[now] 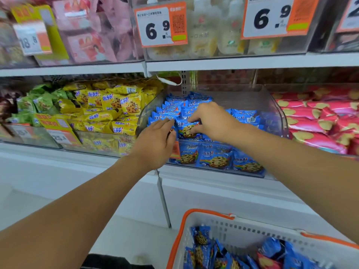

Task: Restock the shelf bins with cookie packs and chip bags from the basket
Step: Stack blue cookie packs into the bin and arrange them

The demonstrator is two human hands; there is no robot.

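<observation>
Mid-restock: right hand [210, 121] pinches a blue cookie pack [188, 131] into the clear bin [275, 111], left hand [155, 140] lies flat against the pile. Next up, I'd guess, let go and grab more from the basket [240, 226] near right.

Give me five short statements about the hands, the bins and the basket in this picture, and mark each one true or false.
1. Both hands reach into the bin of blue cookie packs. True.
2. The right hand pinches a blue cookie pack at the front of the pile. True.
3. The left hand holds a yellow pack. False: it holds nothing, its straight fingers lie against the blue packs.
4. The basket is empty. False: blue packs still lie in it.
5. The bin left of the blue one holds pink packs. False: it holds yellow packs; the pink packs are to the right.
</observation>
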